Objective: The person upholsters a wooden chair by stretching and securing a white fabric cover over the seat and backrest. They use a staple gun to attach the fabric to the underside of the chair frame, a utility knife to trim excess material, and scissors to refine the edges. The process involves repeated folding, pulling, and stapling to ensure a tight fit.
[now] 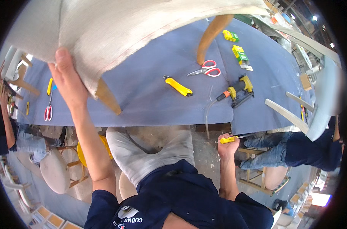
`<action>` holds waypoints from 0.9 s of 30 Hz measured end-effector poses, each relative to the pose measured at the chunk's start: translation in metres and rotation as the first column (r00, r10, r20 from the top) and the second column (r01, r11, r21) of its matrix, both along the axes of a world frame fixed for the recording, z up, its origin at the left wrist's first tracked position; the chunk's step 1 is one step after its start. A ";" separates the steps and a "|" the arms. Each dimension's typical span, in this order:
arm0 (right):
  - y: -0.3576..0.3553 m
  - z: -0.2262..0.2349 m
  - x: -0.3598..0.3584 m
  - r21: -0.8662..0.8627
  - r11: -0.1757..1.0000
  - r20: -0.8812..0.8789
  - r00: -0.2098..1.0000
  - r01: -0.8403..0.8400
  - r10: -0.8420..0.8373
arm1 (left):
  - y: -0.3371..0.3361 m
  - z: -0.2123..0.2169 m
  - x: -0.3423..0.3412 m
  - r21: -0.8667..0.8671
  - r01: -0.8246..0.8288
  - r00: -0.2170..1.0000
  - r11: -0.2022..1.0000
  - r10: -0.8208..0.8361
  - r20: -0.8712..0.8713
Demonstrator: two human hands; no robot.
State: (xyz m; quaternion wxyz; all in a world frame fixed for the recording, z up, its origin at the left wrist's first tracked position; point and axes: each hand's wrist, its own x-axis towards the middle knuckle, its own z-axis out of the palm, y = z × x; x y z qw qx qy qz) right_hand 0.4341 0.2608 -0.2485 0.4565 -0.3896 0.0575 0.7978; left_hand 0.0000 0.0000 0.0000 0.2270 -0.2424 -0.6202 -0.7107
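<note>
Gripping hand, right: the right hand is clenched around a yellow-handled tool, held low beside the knee, below the table edge; the tool's working end is too small to be told.
Legs: grey trousers are seen between the two forearms, over a bare floor.
Left hand: the left hand is raised and pressed flat against the fabric-covered chair seat, fingers spread over its lower edge rather than closed around it.
Chair seat: it is tilted up over the near-left part of the blue table, with two wooden legs pointing down toward the table top.
Air nailer: a yellow and black nail gun is laid near the table's front edge, its hose hanging over the edge.
Utility knife: a yellow knife is laid left of the nailer, apart from it.
Scissors: a red-handled pair is laid farther back, just beside one chair leg.
Boxes: small yellow and green boxes are set at the far right of the table.
Second scissors: another red-handled pair is laid at the far left.
Other people: seated workers in jeans are seen at both sides.
</note>
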 end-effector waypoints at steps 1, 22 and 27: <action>-0.004 0.019 -0.008 0.112 0.994 0.056 0.998 -0.015 0.009 | 0.002 0.000 0.003 -0.014 -0.040 0.999 0.999 0.039 -0.013; 0.016 0.130 -0.129 0.642 0.317 0.695 0.705 -0.698 0.145 | -0.013 -0.010 -0.001 -0.110 -0.155 0.988 0.982 0.152 -0.030; 0.162 0.293 -0.199 0.863 0.162 0.498 0.754 -0.478 -0.428 | -0.002 0.001 0.010 -0.103 -0.091 0.996 0.991 0.089 -0.022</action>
